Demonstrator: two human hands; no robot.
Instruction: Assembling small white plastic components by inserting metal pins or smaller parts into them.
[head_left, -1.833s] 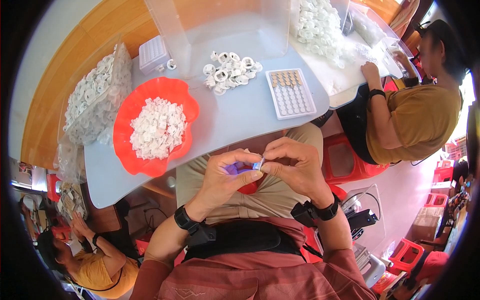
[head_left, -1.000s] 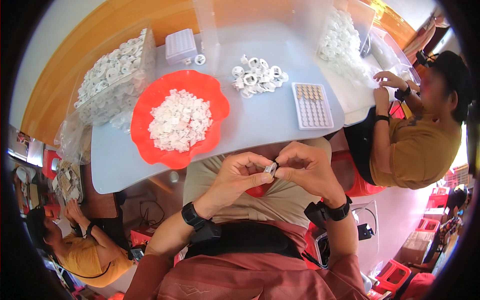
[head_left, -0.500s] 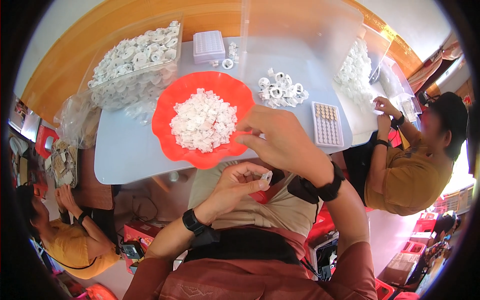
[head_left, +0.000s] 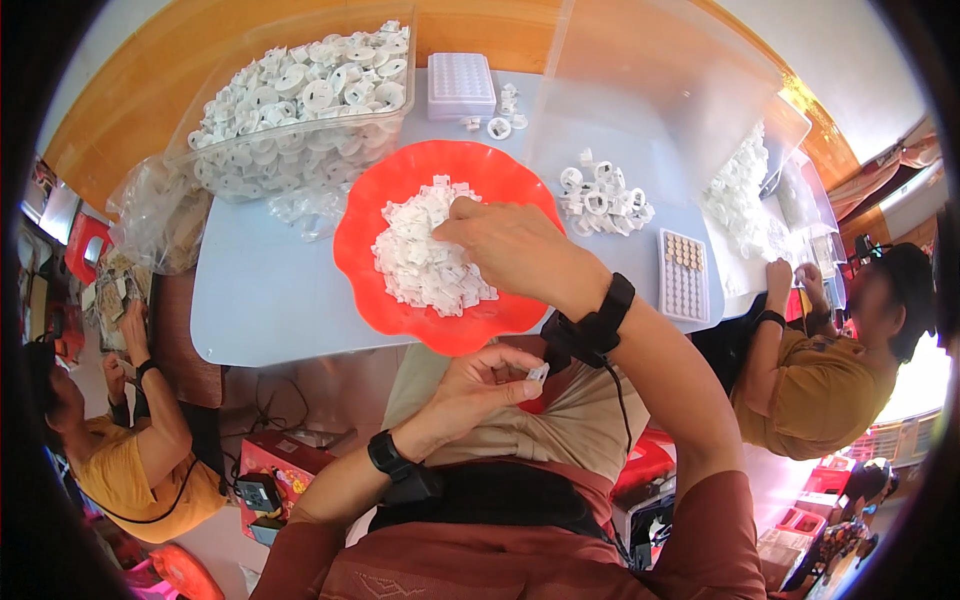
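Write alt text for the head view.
The right hand reaches into a red bowl of small white parts on a pale table; the left hand pinches one small part near the lap.

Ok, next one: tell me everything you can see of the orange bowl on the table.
The orange bowl is a wide, shallow dish with a wavy, scalloped rim, glossy like plastic. It sits flat on the pale table, its near rim at the table's front edge. A heap of small white parts fills its middle. The right hand reaches over it, fingertips at the heap. The clear tub of white rings stands just behind it on the left.
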